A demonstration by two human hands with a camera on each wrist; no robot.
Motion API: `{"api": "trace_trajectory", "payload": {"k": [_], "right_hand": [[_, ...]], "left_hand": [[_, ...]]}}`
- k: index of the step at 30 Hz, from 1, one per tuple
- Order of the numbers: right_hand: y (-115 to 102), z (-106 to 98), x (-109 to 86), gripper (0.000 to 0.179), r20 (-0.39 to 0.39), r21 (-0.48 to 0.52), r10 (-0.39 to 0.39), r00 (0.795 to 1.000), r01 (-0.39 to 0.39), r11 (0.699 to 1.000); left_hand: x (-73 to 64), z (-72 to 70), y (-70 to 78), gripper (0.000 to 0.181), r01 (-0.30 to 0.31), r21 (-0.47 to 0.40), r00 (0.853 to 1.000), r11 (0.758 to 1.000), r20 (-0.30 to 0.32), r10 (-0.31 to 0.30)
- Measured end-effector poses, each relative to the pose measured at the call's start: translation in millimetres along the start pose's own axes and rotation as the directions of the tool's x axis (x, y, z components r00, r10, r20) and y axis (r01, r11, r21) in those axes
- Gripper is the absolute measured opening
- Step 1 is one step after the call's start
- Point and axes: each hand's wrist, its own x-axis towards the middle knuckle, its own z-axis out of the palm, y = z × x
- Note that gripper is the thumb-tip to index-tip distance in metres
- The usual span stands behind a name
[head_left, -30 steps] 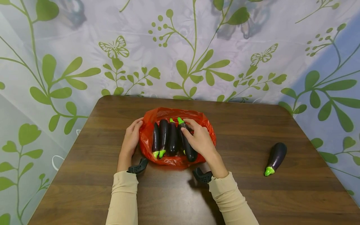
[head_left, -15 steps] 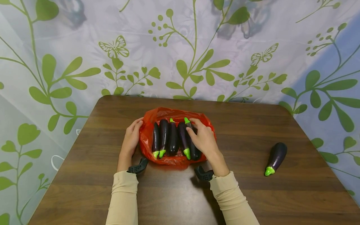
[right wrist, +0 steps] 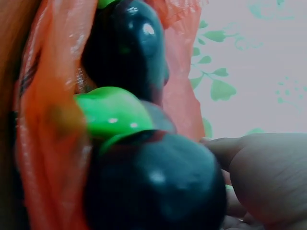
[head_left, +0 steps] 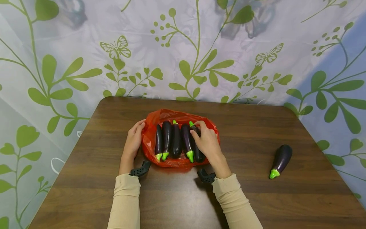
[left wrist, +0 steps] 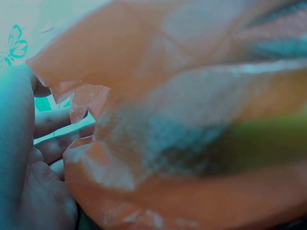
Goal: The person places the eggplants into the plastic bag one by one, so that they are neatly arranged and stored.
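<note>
A red plastic bag lies open on the table with several dark purple eggplants side by side in it. At its left rim my left hand pinches the plastic; in the left wrist view the thumb and fingers meet the bag's edge. My right hand reaches into the right side and holds the rightmost eggplant near its green stem, thumb on one side. That eggplant's rounded end fills the lower middle of the right wrist view. Beside it lies another eggplant, its green stem toward me.
A single eggplant rests on the brown wooden table at the right, outside the bag. Behind the table hangs a pale curtain with green leaves. Each wrist wears a black strap-like device.
The right hand has moved slightly right with its eggplant, setting it against the bag's right side and uncovering the neighbouring eggplant. The left hand has stayed at the rim.
</note>
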Motion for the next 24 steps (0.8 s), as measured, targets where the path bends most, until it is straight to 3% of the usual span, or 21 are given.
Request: {"api": "trace_trajectory", "payload": {"k": [14,18,24], "right_hand": [[9.8,6.9,2.6,0.033,-0.023,-0.004,-0.004,1.000,0.004,1.000],[9.1,-0.5,2.9,0.037,0.074,0.000,0.027,0.997,-0.027,1.000],[9.1,-10.6,2.3,0.052,0.224,-0.011,0.060,0.973,-0.059,0.998]], "left_hand": [[-1.1,0.5,1.8,0.051,-0.010,-0.010,1.000,1.000,-0.004,0.010],[-1.2,0.7,1.5,0.051,-0.005,-0.010,1.000,1.000,-0.001,0.005],[-0.5,2.0,3.1,0.050,-0.014,0.000,1.000,1.000,-0.018,0.014]]}}
